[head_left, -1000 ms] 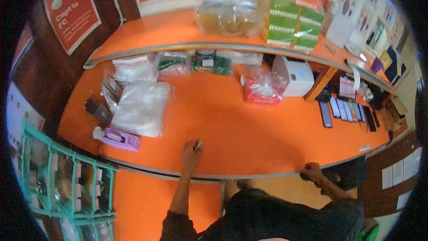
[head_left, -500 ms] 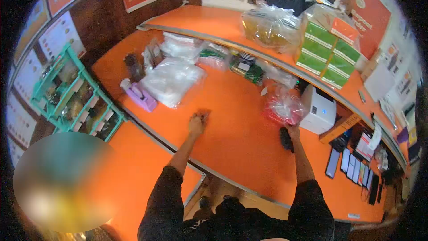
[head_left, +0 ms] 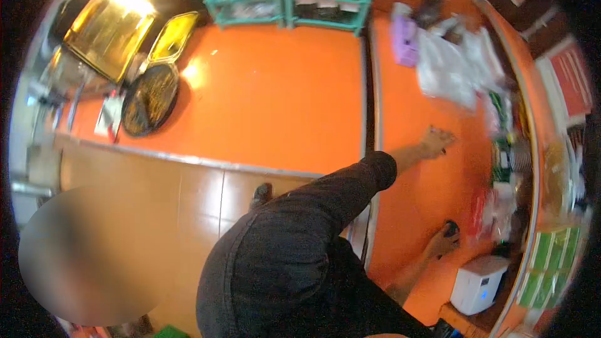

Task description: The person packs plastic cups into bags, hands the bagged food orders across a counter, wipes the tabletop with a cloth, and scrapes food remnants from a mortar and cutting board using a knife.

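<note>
Over the orange counter (head_left: 416, 181), my left hand (head_left: 436, 142) reaches out with its fingers spread, somewhat blurred. Small dark specks show by its fingers, too unclear to name. Lower down, my right hand (head_left: 442, 244) is closed around a small black rounded object (head_left: 451, 228) whose kind I cannot make out. A red-and-clear plastic bag (head_left: 491, 213) lies just beyond that hand. Nearest to the left hand are clear plastic bags (head_left: 447, 72) and a lilac tape dispenser (head_left: 405, 40).
Teal drawer racks (head_left: 285, 0) stand at the back. A dark round pan (head_left: 150, 100) and a lit gold-coloured case (head_left: 109, 34) are at the far left. A white printer (head_left: 479, 285) sits at lower right, near green boxes (head_left: 551, 266) on the raised shelf.
My view has swung left, bringing in the side counter, pan and floor. My right hand is now apart from the red bag, with the black object in it. My left hand's fingers look more spread.
</note>
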Demonstrator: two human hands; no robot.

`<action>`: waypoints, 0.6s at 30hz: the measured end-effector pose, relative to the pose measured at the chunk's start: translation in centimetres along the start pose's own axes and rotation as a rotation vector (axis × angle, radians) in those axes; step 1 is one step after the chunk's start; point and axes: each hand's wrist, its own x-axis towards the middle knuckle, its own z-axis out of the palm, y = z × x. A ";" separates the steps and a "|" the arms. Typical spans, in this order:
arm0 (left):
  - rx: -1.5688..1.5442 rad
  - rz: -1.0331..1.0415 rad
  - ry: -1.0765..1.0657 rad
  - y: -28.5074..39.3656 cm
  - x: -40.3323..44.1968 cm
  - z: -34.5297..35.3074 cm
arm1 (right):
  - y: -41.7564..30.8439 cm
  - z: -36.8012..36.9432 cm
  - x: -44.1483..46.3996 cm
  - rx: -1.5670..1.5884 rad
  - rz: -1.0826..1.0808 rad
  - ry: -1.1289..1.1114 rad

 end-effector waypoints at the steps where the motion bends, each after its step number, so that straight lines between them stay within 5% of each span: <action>1: 0.143 0.061 0.065 0.6 -1.7 -1.0 | -0.9 -1.4 -0.3 0.000 0.006 0.036; 5: -0.266 -0.019 0.318 -0.3 -11.9 -6.0 | -8.3 -5.3 -2.3 0.216 -0.084 0.095; 7: -0.616 -0.231 0.319 -1.9 -21.4 -10.0 | -16.0 -5.9 -5.1 0.466 -0.204 -0.023; 8: -0.532 -0.223 0.386 -3.3 -27.1 -10.9 | -20.2 -6.1 -7.3 0.604 -0.256 -0.110; 11: -0.313 -0.425 0.462 -6.6 -43.9 -16.2 | -36.8 -6.3 -18.5 0.991 -0.409 -0.541; 13: -0.198 -0.592 0.537 -9.1 -54.2 -17.5 | -48.5 -8.1 -30.3 1.166 -0.611 -0.637; 14: -0.127 -0.727 0.557 -9.6 -58.0 -19.6 | -53.4 -9.3 -36.7 1.140 -0.269 -1.253; 15: -0.132 -0.793 0.558 -10.2 -60.9 -22.3 | -57.3 -12.7 -43.8 1.357 -0.379 -1.333; 16: -0.071 -0.815 0.598 -11.2 -63.1 -24.9 | -60.0 -10.1 -50.5 1.242 -1.111 -1.023; 18: -0.044 -0.879 0.744 -13.2 -65.8 -29.3 | -64.3 -11.8 -62.9 1.269 -1.849 -0.627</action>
